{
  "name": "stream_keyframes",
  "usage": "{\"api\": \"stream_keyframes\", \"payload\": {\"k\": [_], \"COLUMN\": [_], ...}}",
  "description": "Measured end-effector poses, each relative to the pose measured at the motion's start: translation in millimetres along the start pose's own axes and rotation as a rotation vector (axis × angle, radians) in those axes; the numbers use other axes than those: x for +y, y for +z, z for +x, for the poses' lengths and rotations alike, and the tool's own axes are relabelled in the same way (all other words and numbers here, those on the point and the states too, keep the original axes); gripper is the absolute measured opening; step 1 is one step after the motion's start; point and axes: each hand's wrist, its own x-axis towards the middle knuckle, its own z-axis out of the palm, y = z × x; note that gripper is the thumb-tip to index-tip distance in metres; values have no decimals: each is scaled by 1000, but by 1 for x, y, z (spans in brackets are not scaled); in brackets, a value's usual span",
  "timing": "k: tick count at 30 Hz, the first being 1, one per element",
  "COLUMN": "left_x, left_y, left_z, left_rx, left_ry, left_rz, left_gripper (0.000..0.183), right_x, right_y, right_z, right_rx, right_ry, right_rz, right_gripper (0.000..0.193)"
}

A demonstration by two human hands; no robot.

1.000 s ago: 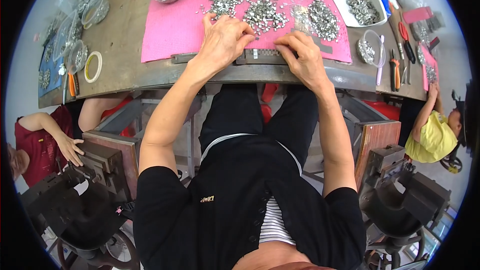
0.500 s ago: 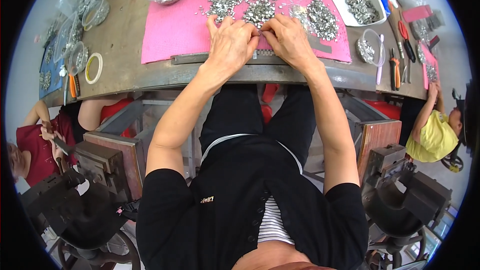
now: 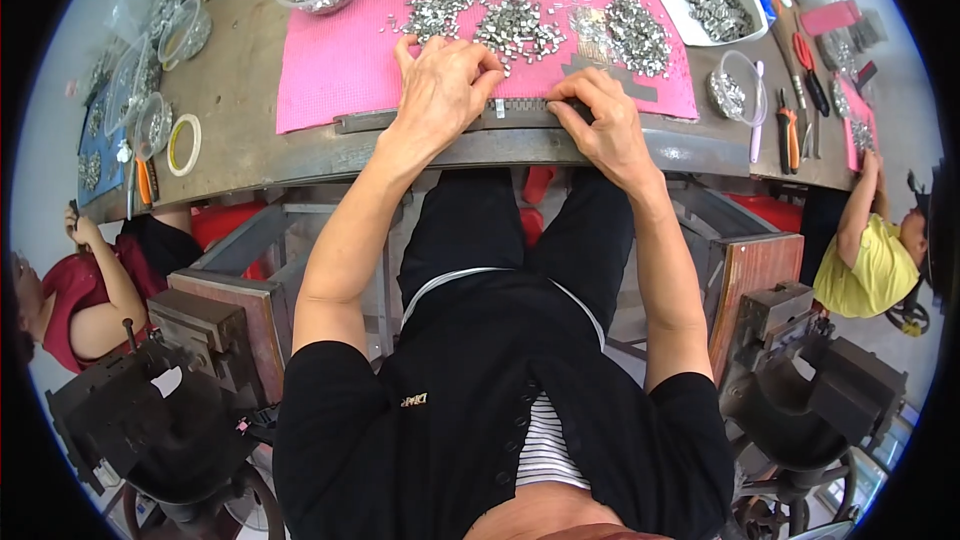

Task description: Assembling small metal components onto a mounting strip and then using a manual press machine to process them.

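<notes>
Running left-right along bench edge (image 3: 500,150): toothed metal bar (image 3: 525,106); left hand (image 3: 437,85), right hand (image 3: 605,125) both pinched, contents indiscernible.

The left hand (image 3: 440,85) curls by the slotted metal bar (image 3: 525,106), the right hand (image 3: 606,122) bends close over it, shiny metal pieces (image 3: 515,30) heaped beyond on the pink mat (image 3: 325,90)!

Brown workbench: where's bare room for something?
Bare: the brown workbench between cream tape ring and pink textured mat; also the mat's left, below the round clear plastic bowl. Crowded: mat's middle, under small silvery metal pieces, and the workbench's right, with red and orange-handled tools.
</notes>
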Motion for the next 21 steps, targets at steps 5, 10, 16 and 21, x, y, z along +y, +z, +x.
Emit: {"api": "stream_keyframes", "payload": {"k": [5, 10, 16, 21], "left_x": [5, 8, 10, 4], "left_y": [-3, 8, 13, 10], "left_z": [-2, -3, -3, -2], "left_rx": [-5, 65, 133, 84], "left_ry": [-22, -31, 50, 72], "left_rz": [9, 14, 118, 37], "left_gripper": [14, 13, 13, 8], "right_x": [3, 7, 24, 26], "right_y": [-1, 7, 29, 25], "right_z": [4, 26, 48, 46], "right_rx": [-6, 9, 68, 60], "right_ry": [35, 113, -70, -65], "right_rz": [43, 53, -169, -194], "right_gripper": [11, 11, 8, 9]}}
